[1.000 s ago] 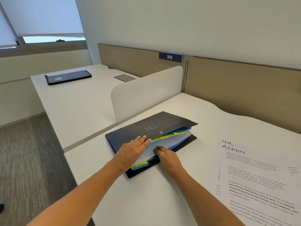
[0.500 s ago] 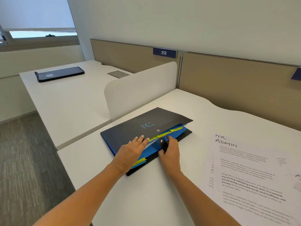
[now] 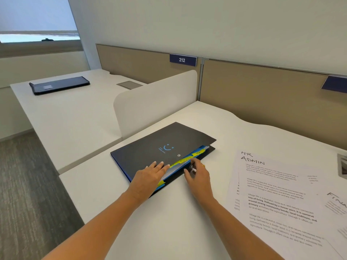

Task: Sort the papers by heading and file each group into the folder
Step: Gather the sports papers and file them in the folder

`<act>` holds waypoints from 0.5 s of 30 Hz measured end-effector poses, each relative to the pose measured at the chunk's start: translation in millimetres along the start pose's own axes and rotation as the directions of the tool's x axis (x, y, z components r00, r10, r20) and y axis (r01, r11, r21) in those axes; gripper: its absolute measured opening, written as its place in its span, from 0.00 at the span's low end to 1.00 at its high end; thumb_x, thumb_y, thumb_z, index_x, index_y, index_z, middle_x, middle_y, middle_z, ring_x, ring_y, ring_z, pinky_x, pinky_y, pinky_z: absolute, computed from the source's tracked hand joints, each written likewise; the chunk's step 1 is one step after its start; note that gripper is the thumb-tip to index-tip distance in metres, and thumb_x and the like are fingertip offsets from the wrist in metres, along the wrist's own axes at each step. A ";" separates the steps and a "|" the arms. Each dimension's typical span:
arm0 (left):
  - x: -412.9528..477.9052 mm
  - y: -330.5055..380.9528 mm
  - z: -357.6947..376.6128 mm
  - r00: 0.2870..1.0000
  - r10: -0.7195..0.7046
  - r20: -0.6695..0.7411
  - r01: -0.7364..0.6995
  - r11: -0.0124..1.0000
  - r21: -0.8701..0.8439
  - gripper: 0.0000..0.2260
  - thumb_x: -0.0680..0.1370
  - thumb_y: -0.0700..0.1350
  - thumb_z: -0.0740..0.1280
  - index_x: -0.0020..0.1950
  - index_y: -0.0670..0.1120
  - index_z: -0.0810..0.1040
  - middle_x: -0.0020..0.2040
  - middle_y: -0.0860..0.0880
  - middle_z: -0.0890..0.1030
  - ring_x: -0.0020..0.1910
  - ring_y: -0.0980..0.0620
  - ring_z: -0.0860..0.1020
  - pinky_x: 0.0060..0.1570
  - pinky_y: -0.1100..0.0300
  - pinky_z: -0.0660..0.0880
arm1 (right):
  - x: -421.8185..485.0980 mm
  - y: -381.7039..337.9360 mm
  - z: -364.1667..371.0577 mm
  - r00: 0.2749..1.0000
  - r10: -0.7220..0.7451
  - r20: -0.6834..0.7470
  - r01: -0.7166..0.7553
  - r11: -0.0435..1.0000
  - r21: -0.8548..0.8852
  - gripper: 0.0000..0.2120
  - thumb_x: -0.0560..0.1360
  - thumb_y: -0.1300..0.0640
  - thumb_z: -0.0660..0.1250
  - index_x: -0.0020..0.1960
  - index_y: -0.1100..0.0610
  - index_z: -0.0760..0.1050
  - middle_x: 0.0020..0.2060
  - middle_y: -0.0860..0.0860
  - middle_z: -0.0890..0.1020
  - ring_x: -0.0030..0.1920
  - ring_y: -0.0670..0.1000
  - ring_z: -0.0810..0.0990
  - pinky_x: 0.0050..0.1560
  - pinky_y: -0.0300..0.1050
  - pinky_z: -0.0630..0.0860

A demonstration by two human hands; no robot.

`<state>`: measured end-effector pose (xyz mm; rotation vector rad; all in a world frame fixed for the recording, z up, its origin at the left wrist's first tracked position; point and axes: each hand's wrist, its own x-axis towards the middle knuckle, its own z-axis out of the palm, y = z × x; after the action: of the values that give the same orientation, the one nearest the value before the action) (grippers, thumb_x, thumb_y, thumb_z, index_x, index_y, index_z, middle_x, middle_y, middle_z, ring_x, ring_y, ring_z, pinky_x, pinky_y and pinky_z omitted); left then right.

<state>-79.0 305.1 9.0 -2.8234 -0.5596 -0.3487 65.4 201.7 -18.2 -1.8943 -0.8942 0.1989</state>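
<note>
A dark folder (image 3: 161, 145) with a blue smile logo lies on the white desk (image 3: 169, 222), its cover almost down over blue dividers with yellow tabs (image 3: 197, 152). My left hand (image 3: 150, 177) rests flat on the cover's near edge, fingers straight. At the folder's open edge, my right hand (image 3: 197, 175) pinches a small black closure strap (image 3: 191, 167) between thumb and fingers. To the right lies a printed sheet headed "HR ADMIN" (image 3: 277, 194), stacked on other sheets. A second sheet (image 3: 337, 203), its heading cut off, shows at the right edge.
A white curved divider (image 3: 155, 102) stands behind the folder, with tan partition panels (image 3: 262, 94) along the back. The neighbouring desk on the left holds a dark flat case (image 3: 60, 85). A grey cable hatch (image 3: 342, 166) sits at the right edge. Carpet lies at the lower left.
The folder cover has come down over the dividers. My right hand moved from the pages inside to the front edge and took hold of the black strap. My left hand stayed on the cover.
</note>
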 end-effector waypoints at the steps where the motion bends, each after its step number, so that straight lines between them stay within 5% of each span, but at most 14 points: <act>1: -0.6 1.6 0.8 1.000 -0.018 0.022 0.017 1.000 0.002 0.34 0.43 0.42 0.84 0.49 0.49 0.84 0.45 0.50 0.85 0.39 0.49 0.84 0.19 0.62 0.74 | -0.4 0.0 0.4 1.000 0.008 0.005 -0.008 1.000 0.014 0.20 0.75 0.59 0.66 0.66 0.58 0.69 0.56 0.54 0.78 0.56 0.52 0.78 0.59 0.48 0.75; 8: -2.4 6.8 13.7 0.985 -0.145 0.088 0.146 0.989 -0.007 0.26 0.51 0.52 0.83 0.47 0.52 0.84 0.43 0.54 0.85 0.39 0.50 0.84 0.15 0.62 0.71 | -0.9 0.9 2.0 0.998 0.058 0.032 -0.060 0.996 0.067 0.21 0.75 0.61 0.65 0.67 0.57 0.66 0.53 0.55 0.81 0.55 0.54 0.79 0.59 0.52 0.75; 12: -6.6 9.8 20.3 0.976 -0.205 0.077 0.206 0.979 -0.005 0.19 0.58 0.49 0.81 0.47 0.51 0.84 0.46 0.52 0.85 0.43 0.48 0.84 0.27 0.56 0.79 | -3.8 1.3 1.7 0.996 0.074 0.046 -0.077 0.995 0.068 0.24 0.75 0.60 0.65 0.69 0.56 0.64 0.57 0.55 0.79 0.58 0.54 0.77 0.62 0.52 0.73; 15: -9.2 13.8 23.5 0.969 -0.233 0.085 0.240 0.966 -0.090 0.13 0.67 0.48 0.70 0.51 0.50 0.84 0.50 0.50 0.84 0.48 0.46 0.83 0.37 0.52 0.80 | -7.2 1.5 -2.0 0.988 0.107 0.107 -0.111 0.993 0.029 0.28 0.76 0.59 0.65 0.73 0.57 0.59 0.65 0.54 0.73 0.66 0.53 0.71 0.67 0.50 0.68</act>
<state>-77.5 296.2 -18.2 -2.8791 -0.9251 -0.3248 62.0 195.2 -20.2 -1.9161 -0.8522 0.3812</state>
